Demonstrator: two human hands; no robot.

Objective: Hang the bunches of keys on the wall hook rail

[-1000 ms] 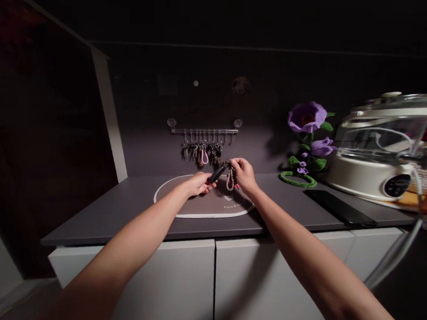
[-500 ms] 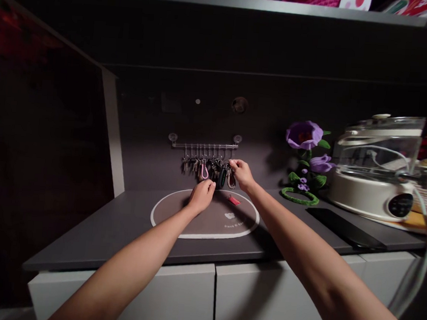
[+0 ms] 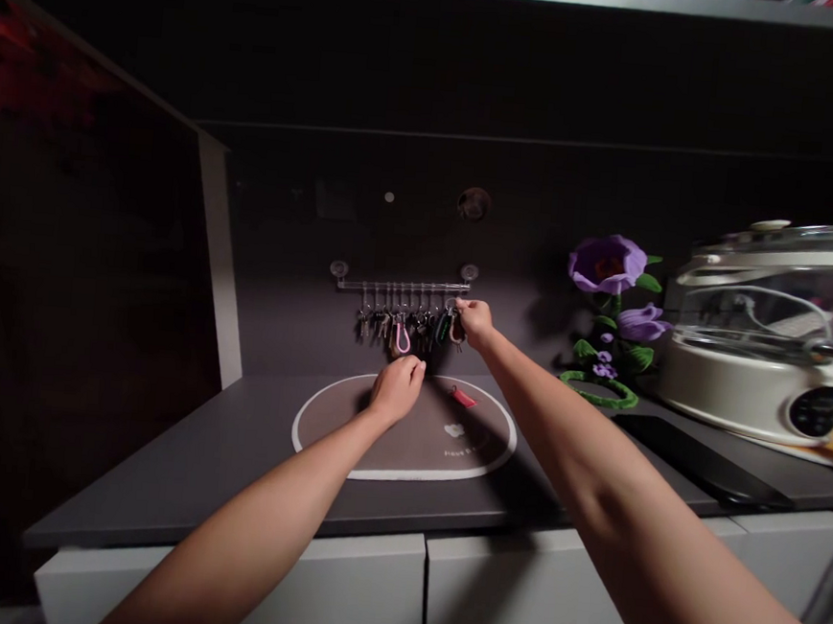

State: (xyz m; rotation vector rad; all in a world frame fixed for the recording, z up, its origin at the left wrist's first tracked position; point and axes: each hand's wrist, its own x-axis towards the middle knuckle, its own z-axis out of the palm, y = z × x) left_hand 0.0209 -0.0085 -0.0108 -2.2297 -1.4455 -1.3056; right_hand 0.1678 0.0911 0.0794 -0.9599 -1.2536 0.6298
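Keys [image 3: 451, 330] hang just below right grip [image 3: 460, 305], seemingly pinched.

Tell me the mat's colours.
The mat is brownish-grey with a white rim, clearest in the head view.

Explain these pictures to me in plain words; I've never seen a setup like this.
There is no machine here: these are a person's bare hands, and every picture comes from one camera worn on their head. The right hand appears to hold the top of a key bunch at the right end of a clear wall rail. The left hand is curled over an oval mat; its grip is hidden. A red tag lies on the mat. Rightward on the counter are purple flowers, a flat black object and a white appliance.
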